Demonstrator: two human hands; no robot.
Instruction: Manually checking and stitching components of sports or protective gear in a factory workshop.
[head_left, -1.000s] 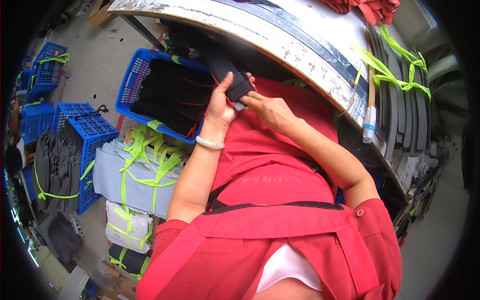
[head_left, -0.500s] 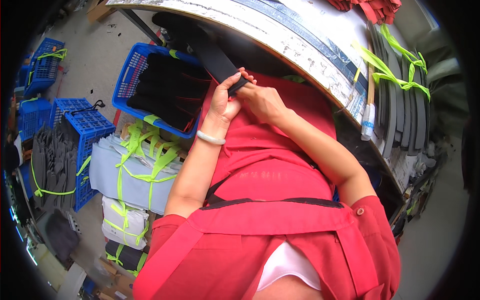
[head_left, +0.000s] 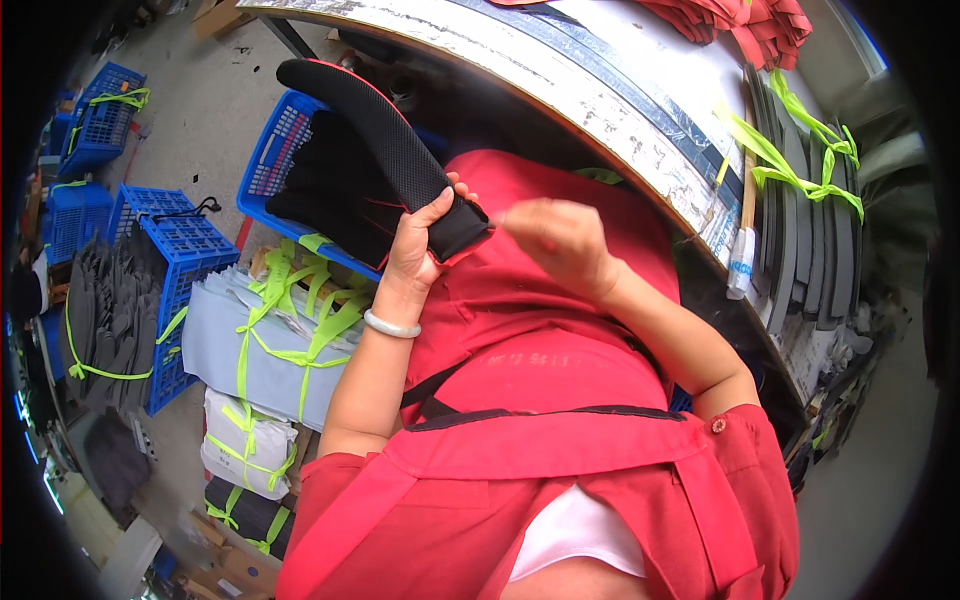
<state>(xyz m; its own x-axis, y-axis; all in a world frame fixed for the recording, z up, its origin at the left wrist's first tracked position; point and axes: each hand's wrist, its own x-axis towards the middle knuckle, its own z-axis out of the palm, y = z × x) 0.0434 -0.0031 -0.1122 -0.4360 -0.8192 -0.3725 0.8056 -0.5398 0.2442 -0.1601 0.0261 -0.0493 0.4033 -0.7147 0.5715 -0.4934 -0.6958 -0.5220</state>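
Left hand grips the strip by one end near the basket, while the right hand curls just beside, too blurred to tell its hold.

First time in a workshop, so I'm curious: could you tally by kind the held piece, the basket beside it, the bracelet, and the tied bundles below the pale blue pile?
Curved black piece, in the left fingers: 1
Blue basket: 1
Pale bracelet: 1
Tied bundles, white and dark: 2
Total: 5
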